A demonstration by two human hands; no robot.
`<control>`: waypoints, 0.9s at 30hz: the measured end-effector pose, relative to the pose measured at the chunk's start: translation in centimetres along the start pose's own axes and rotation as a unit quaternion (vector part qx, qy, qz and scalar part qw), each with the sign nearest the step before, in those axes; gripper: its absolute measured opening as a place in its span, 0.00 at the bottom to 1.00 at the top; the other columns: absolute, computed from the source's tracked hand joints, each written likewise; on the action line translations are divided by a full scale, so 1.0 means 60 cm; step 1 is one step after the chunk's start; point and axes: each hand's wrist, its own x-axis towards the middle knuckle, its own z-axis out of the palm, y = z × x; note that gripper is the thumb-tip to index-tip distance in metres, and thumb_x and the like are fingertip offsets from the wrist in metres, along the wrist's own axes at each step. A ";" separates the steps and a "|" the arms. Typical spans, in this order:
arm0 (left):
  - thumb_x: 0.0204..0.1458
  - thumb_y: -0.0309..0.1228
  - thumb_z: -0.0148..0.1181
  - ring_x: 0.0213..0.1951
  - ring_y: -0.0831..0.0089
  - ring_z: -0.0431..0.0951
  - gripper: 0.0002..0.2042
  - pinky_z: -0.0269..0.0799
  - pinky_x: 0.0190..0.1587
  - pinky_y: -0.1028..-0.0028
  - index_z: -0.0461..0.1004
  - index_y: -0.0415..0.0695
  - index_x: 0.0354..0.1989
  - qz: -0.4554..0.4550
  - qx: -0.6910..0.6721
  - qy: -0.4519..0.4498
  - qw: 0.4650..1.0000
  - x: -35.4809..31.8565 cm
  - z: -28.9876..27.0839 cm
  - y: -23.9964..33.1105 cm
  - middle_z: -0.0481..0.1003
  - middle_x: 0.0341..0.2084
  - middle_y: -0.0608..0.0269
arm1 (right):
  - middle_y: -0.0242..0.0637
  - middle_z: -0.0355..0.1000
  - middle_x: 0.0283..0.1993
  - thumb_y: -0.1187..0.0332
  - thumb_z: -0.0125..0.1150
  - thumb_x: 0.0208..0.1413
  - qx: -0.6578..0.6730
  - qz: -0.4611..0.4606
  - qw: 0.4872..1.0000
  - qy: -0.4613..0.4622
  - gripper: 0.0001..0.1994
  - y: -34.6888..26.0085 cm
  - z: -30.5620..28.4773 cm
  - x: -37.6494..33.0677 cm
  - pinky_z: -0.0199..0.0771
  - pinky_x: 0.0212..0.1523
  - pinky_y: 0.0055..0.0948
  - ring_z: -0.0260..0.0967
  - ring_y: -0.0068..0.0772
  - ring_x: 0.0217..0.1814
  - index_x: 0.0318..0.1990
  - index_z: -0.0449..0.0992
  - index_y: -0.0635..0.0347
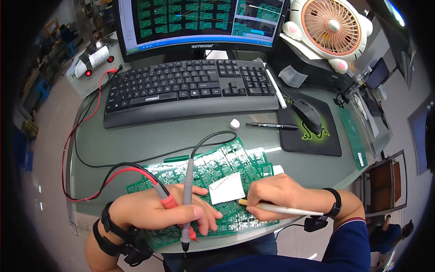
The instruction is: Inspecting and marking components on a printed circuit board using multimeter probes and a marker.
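While the left hand [158,211] grips red and grey meter probes [181,213] over green circuit boards [217,172] on the bench [136,136], the right hand [276,192] pinches a pen-like tool [281,209] there. Loose probe tips could likely slip and scratch boards.

Circuit board panel [226,167] before keyboard [190,88], paper slip [226,188] on panel, mouse [308,115] right of keyboard.

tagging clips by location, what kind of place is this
Most likely an electronics test or repair bench in a factory. The left hand holds two multimeter probes over a green circuit board panel, and the monitor shows board layouts.
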 end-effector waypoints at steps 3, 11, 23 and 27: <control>0.64 0.39 0.40 0.55 0.61 0.73 0.21 0.46 0.67 0.58 0.79 0.40 0.33 -0.008 -0.006 -0.008 1.000 0.001 -0.001 0.006 0.79 0.42 0.58 | 0.34 0.66 0.23 0.76 0.64 0.47 0.001 -0.005 1.000 0.024 0.10 -0.002 0.005 0.000 0.67 0.21 0.32 0.69 0.37 0.22 0.29 0.66 0.58; 0.61 0.39 0.35 0.56 0.55 0.73 0.24 0.40 0.68 0.58 0.80 0.37 0.35 0.025 -0.037 -0.002 0.999 -0.009 -0.003 0.000 0.80 0.40 0.54 | 0.35 0.77 0.36 0.66 0.55 0.63 0.191 0.126 0.970 0.075 0.08 -0.003 -0.027 0.002 0.74 0.35 0.26 0.76 0.28 0.34 0.45 0.71 0.57; 0.55 0.41 0.37 0.41 0.54 0.78 0.26 0.68 0.52 0.64 0.79 0.31 0.27 0.036 -0.025 0.227 0.973 -0.106 -0.098 0.016 0.79 0.32 0.41 | 0.35 0.74 0.31 0.54 0.53 0.62 -0.152 -0.002 0.970 -0.193 0.15 -0.044 -0.071 0.083 0.72 0.35 0.39 0.75 0.42 0.33 0.39 0.72 0.58; 0.55 0.40 0.38 0.40 0.55 0.78 0.25 0.70 0.49 0.66 0.79 0.31 0.26 0.003 -0.023 0.251 0.968 -0.126 -0.104 0.016 0.79 0.32 0.42 | 0.28 0.72 0.25 0.60 0.60 0.54 -0.389 -0.081 0.906 -0.146 0.10 -0.062 -0.065 0.043 0.66 0.48 0.45 0.70 0.33 0.45 0.29 0.71 0.54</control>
